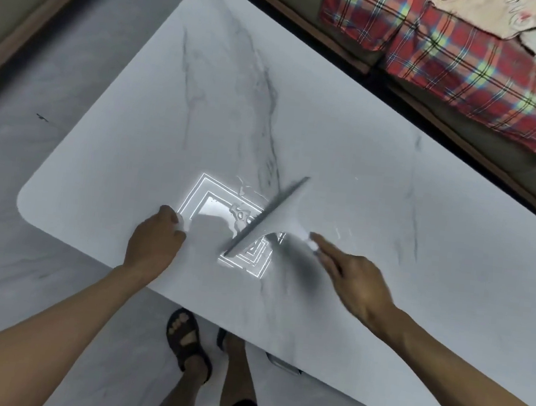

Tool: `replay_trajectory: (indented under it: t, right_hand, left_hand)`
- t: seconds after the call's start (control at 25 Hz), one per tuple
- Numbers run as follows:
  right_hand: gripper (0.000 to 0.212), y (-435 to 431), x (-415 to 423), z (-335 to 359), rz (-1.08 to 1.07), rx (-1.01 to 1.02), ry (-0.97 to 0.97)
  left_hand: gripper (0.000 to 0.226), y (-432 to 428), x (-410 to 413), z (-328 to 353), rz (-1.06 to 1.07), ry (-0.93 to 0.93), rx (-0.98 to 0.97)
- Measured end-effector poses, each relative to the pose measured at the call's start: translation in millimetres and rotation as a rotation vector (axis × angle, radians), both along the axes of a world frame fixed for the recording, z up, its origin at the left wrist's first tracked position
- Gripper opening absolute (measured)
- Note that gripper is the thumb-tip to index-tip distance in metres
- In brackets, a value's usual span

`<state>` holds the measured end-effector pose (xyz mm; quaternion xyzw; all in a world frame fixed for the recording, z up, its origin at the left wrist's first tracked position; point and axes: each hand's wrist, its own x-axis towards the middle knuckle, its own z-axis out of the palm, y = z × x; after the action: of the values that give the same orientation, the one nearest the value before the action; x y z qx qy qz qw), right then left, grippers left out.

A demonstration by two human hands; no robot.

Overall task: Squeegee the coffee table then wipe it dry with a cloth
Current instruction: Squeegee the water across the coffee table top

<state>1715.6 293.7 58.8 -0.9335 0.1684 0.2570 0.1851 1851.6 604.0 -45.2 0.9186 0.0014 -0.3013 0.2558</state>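
Both forearms are stretched over the coffee table (353,119): left hand (155,240) is curled empty, right hand (356,279) is closed on the squeegee (268,218).

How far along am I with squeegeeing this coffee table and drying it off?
Early on. The right hand holds the squeegee with its blade on the coffee table, and water is pooled along the blade's left edge, so squeegeeing is in hand. The left hand rests closed on the top near the edge. How much is already cleared is hard to tell. No wiping cloth shows on the table, so drying is all left.
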Motion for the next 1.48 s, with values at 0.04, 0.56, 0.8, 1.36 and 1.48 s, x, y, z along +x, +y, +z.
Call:
replay_trajectory:
  t: [0.04, 0.56, 0.8, 1.36, 1.48]
  right_hand:
    - [0.043, 19, 11, -5, 0.204, 0.024, 0.021]
    - [0.04, 95, 118, -69, 0.616, 0.012, 0.005]
    - [0.038, 0, 53, -58, 0.194, -0.071, 0.039]
    - [0.042, 59, 1, -43, 0.45, 0.079, -0.01]
    - [0.042, 119, 11, -66, 0.653, 0.145, 0.002]
  left_hand:
    - [0.006, 7, 1, 1, 0.05, -0.032, 0.018]
    - [0.018, 43, -16, -14, 0.122, -0.006, -0.035]
    - [0.016, -1, -24, -34, -0.225, 0.192, 0.06]
    - [0.024, 22, -31, -2, 0.203, -0.067, 0.004]
    - [0.024, 38, -42, -2, 0.121, -0.053, 0.058]
